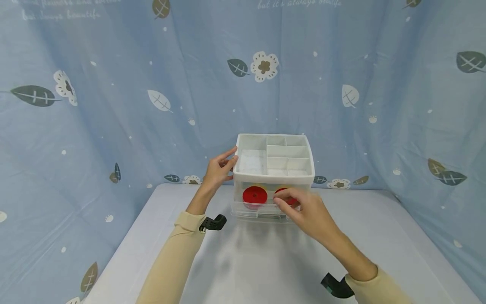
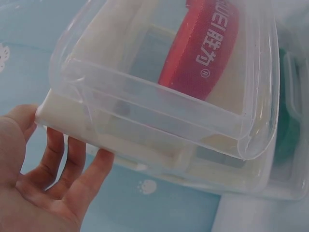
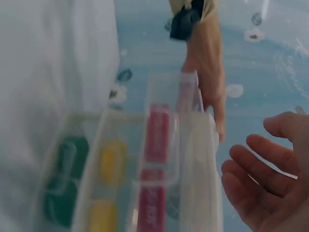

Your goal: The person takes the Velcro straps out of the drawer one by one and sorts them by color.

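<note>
A small drawer organizer [image 1: 273, 176] with a white compartmented top stands on the table. Its clear upper drawer [image 1: 243, 207] is pulled out toward me and holds two red tape rolls [image 1: 255, 195]. My left hand [image 1: 217, 172] holds the organizer's left side at the top rim, thumb and fingertips against the white edge [image 2: 72, 113]. Just over the drawer's right half hovers my right hand [image 1: 307, 211], partly covering the second red roll [image 3: 152, 203]. In the right wrist view its fingers are loosely bent with nothing between them.
Lower drawers hold yellow rolls [image 3: 113, 164] and green rolls [image 3: 72, 157]. The white table [image 1: 258, 261] reaches toward me in front of the organizer. Behind it hangs a blue patterned curtain [image 1: 209, 105]. Black wrist cameras [image 1: 214, 222] are strapped to both wrists.
</note>
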`<act>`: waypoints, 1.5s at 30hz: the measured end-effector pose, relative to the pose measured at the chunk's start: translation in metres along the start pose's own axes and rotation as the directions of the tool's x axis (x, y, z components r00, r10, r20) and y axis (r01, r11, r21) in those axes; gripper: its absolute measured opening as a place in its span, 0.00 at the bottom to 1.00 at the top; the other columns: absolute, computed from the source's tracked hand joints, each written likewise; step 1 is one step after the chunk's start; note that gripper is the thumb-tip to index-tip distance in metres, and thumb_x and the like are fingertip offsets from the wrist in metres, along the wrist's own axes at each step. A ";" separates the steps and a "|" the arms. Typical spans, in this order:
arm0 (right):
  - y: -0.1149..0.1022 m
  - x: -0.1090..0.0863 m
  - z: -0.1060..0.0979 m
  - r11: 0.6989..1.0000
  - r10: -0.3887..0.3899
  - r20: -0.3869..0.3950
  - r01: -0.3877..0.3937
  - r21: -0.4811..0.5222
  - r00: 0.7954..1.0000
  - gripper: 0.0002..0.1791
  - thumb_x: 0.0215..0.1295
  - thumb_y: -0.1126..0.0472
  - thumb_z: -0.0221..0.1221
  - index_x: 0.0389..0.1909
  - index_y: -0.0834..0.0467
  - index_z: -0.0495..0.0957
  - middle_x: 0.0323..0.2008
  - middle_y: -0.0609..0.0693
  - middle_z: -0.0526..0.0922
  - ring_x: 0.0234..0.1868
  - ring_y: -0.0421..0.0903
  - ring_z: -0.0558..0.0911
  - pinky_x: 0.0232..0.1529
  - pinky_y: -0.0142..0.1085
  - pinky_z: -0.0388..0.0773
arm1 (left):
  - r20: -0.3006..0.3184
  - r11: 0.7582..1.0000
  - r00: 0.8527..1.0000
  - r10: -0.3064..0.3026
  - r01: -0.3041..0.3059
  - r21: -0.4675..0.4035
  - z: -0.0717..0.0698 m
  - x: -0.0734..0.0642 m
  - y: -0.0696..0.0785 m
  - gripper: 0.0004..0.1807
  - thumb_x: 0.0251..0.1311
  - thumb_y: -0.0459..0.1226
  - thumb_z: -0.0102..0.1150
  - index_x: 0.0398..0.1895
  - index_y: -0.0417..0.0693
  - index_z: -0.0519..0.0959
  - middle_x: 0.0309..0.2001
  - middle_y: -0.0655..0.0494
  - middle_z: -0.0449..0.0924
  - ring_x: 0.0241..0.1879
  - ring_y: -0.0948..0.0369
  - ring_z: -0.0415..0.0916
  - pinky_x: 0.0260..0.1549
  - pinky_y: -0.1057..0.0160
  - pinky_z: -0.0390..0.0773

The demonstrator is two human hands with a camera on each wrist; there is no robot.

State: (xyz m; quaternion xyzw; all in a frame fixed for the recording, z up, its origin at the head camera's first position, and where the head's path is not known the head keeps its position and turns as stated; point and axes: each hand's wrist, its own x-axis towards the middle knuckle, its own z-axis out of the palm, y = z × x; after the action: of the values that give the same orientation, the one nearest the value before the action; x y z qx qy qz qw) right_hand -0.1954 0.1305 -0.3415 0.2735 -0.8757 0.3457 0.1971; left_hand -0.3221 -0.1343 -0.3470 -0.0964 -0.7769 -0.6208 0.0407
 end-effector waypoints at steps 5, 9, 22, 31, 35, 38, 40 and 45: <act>0.010 0.020 -0.005 0.985 0.031 0.110 -0.012 -0.170 0.993 0.08 0.60 0.55 0.69 0.40 0.51 0.87 0.34 0.42 0.87 0.35 0.40 0.82 0.38 0.37 0.84 | -0.007 1.000 1.000 0.015 -0.015 -0.013 0.000 0.002 -0.005 0.24 0.69 0.51 0.55 0.68 0.73 0.69 0.52 0.38 0.77 0.45 0.52 0.78 0.47 0.50 0.84; 0.019 0.029 -0.002 0.968 0.119 0.215 -0.066 -0.241 0.969 0.11 0.60 0.54 0.69 0.41 0.53 0.87 0.36 0.47 0.87 0.37 0.44 0.82 0.39 0.40 0.84 | -0.011 0.999 1.000 0.026 -0.027 -0.028 0.001 0.001 -0.008 0.23 0.69 0.51 0.55 0.67 0.73 0.71 0.50 0.40 0.78 0.41 0.55 0.79 0.46 0.51 0.85; 0.020 0.050 0.008 0.931 0.296 0.367 -0.180 -0.318 0.882 0.17 0.63 0.52 0.65 0.47 0.59 0.84 0.38 0.52 0.85 0.38 0.48 0.78 0.38 0.40 0.82 | -0.019 0.999 0.999 0.031 -0.031 -0.029 0.001 0.002 -0.007 0.23 0.69 0.51 0.55 0.67 0.75 0.71 0.49 0.43 0.79 0.40 0.56 0.79 0.44 0.52 0.86; 0.016 0.056 0.010 0.908 0.361 0.353 -0.238 -0.345 0.863 0.15 0.57 0.55 0.71 0.42 0.58 0.86 0.39 0.51 0.87 0.36 0.47 0.79 0.38 0.40 0.83 | -0.022 0.999 0.999 0.034 -0.035 -0.028 0.002 0.002 -0.007 0.23 0.69 0.51 0.55 0.67 0.75 0.71 0.49 0.43 0.80 0.40 0.56 0.80 0.44 0.53 0.86; 0.013 0.058 0.010 0.888 0.382 0.339 -0.239 -0.393 0.860 0.16 0.54 0.55 0.73 0.42 0.58 0.87 0.37 0.51 0.87 0.35 0.47 0.78 0.37 0.39 0.81 | -0.019 0.999 1.000 0.023 -0.023 -0.031 0.002 0.003 -0.007 0.22 0.69 0.51 0.56 0.66 0.76 0.71 0.48 0.44 0.80 0.40 0.56 0.80 0.44 0.53 0.86; 0.011 0.060 0.010 0.877 0.377 0.330 -0.219 -0.428 0.865 0.16 0.53 0.55 0.74 0.39 0.59 0.87 0.33 0.51 0.87 0.33 0.46 0.78 0.36 0.39 0.79 | -0.019 0.999 1.000 0.024 -0.025 -0.024 0.002 0.003 -0.007 0.23 0.69 0.51 0.55 0.67 0.75 0.71 0.48 0.44 0.79 0.40 0.57 0.80 0.45 0.52 0.86; 0.011 0.061 0.011 0.872 0.378 0.325 -0.215 -0.440 0.867 0.15 0.52 0.54 0.74 0.38 0.59 0.87 0.32 0.50 0.86 0.32 0.46 0.78 0.36 0.39 0.79 | -0.021 0.999 0.999 0.028 -0.029 -0.020 0.002 0.003 -0.007 0.23 0.70 0.51 0.55 0.67 0.74 0.70 0.48 0.43 0.79 0.40 0.57 0.80 0.44 0.52 0.86; 0.012 0.060 0.012 0.873 0.386 0.317 -0.232 -0.430 0.866 0.16 0.52 0.56 0.74 0.39 0.60 0.87 0.33 0.52 0.87 0.33 0.47 0.79 0.37 0.40 0.81 | -0.024 0.999 0.999 0.027 -0.028 -0.019 0.003 0.003 -0.007 0.23 0.69 0.51 0.55 0.67 0.74 0.71 0.47 0.43 0.79 0.40 0.57 0.80 0.44 0.52 0.86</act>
State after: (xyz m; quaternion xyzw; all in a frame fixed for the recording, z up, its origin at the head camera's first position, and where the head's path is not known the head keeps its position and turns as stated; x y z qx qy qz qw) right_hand -0.2507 0.1089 -0.3236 0.1473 -0.9797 0.1360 0.0070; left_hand -0.3258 -0.1324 -0.3535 -0.1002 -0.7691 -0.6287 0.0573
